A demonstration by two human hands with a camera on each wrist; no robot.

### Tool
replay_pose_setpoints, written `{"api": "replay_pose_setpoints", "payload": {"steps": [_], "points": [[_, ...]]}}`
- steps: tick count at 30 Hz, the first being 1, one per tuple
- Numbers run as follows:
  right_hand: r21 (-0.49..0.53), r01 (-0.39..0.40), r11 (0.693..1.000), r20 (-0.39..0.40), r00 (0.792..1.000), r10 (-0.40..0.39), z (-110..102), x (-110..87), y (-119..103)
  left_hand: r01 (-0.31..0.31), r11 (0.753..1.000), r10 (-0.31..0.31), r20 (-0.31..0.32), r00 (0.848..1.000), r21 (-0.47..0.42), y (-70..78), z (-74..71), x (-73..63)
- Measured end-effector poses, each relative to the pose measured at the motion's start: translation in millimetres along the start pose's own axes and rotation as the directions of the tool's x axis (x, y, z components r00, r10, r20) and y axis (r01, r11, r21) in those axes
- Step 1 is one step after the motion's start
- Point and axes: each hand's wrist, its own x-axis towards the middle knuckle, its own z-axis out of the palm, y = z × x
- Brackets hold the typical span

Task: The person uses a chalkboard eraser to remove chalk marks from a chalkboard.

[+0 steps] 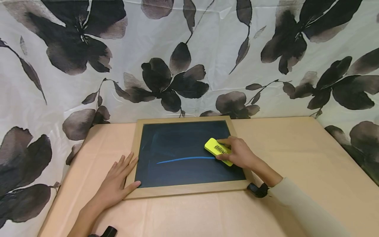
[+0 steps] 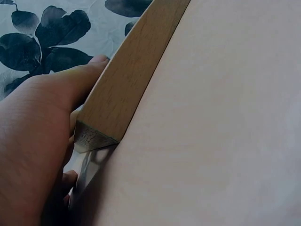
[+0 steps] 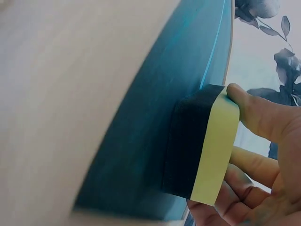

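Note:
A small chalkboard (image 1: 183, 172) in a light wooden frame (image 1: 189, 191) lies on the table, with one blue line (image 1: 185, 158) drawn across it. My right hand (image 1: 240, 153) grips a yellow board eraser (image 1: 217, 148) by its sides between thumb and fingers, over the board's right part. In the right wrist view the eraser's dark felt side (image 3: 188, 146) faces the board, at the line's end. My left hand (image 1: 116, 182) rests at the frame's left edge, fingers fairly straight and spread, thumb on the lower left corner.
The table (image 1: 275, 141) has a pale wood-toned surface around the board. Behind it hangs a white cloth (image 1: 219, 49) with dark flower prints, which also runs down the left and right sides. Each wrist wears a black device, such as the right strap (image 1: 258, 190).

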Motion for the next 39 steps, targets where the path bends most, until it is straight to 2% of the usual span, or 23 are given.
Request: {"api": "replay_pose_setpoints", "payload": {"steps": [6, 23, 30, 39], "points": [[0.007, 0.039, 0.999, 0.016, 0.999, -0.039, 8.2, 11.3, -13.2, 0.003, 1.0, -0.003, -0.001, 1.0, 0.004, 0.0, -1.4, -0.8], [0.004, 0.061, 0.998, 0.105, 0.993, -0.061, 45.3, 49.5, -73.7, -0.012, 1.0, 0.012, 0.008, 1.0, 0.012, -2.6, -1.0, 3.7], [-0.04, 0.139, 0.989, 0.161, 0.978, -0.131, 62.9, 68.5, -107.1, -0.005, 1.0, 0.005, -0.003, 1.0, 0.006, -3.3, -3.8, 1.8], [-0.035, 0.214, 0.976, 0.22, 0.954, -0.202, 74.9, 77.5, -130.1, -0.002, 1.0, 0.002, 0.002, 1.0, 0.006, -1.1, -2.9, 3.4]]}}
